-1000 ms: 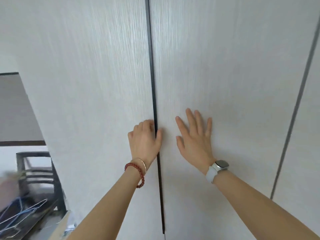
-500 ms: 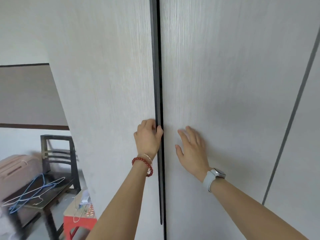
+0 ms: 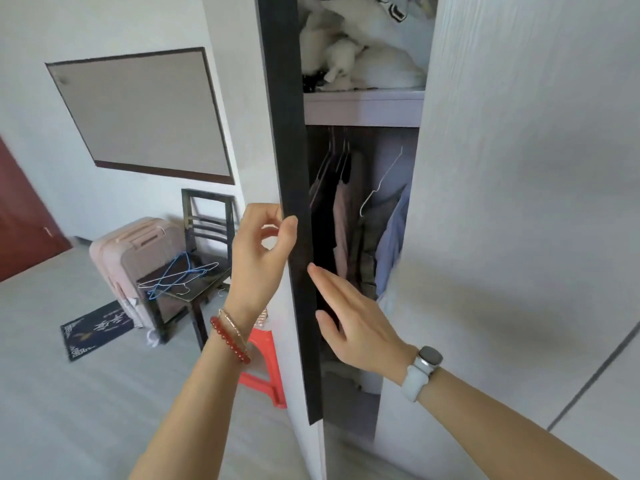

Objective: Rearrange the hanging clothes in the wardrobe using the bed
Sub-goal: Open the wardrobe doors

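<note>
While ajar, two hands [image 3: 263, 251] apart.

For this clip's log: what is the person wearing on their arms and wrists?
Both forearms are bare, with no sleeves in view. The left wrist carries a red beaded bracelet and beside it a thin metal bangle. The right wrist carries a smartwatch with a rounded grey face on a pale grey-white band. No rings or gloves are visible on the left hand or the right hand.
</note>
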